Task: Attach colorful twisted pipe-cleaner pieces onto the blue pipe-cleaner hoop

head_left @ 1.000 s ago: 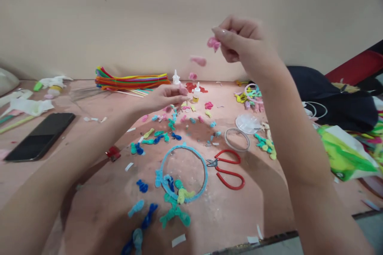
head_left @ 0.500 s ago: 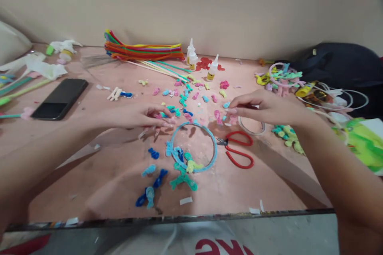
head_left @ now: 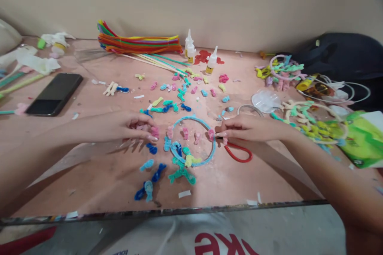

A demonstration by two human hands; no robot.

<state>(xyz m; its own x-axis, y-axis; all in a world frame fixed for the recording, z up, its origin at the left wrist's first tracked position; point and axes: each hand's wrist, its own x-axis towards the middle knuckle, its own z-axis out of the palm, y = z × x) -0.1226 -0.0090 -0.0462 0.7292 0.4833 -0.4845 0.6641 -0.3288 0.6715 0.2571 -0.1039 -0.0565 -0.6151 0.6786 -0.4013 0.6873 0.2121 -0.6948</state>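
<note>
A light-blue fuzzy pipe-cleaner ring (head_left: 191,118) lies on the table, with green, blue and yellow twisted pieces attached or resting along its lower left. Several small pink twisted pieces (head_left: 197,138) form a loose row across it. Left of the ring, my left hand (head_left: 139,126) is palm down, fingers curled around pink pieces, one pink piece (head_left: 154,132) showing at the fingertips. My right hand (head_left: 243,128) reaches the ring's right side, its fingertips pressed together at another pink piece (head_left: 211,134). Beneath that hand lie red-handled scissors (head_left: 245,161), partly covered.
Behind are a pipe-cleaner bundle (head_left: 140,44), glue bottles (head_left: 211,61) and scattered small twisted pieces. A phone (head_left: 54,94) lies left. Decorated rings (head_left: 284,72), a clear plastic dish (head_left: 265,101) and a green packet (head_left: 366,139) sit right. The table edge (head_left: 119,214) is in front.
Both hands have come nearer to me, the left one also leftward and the right one slightly left. Pink pieces that lay behind the ring now lie in a row across it.
</note>
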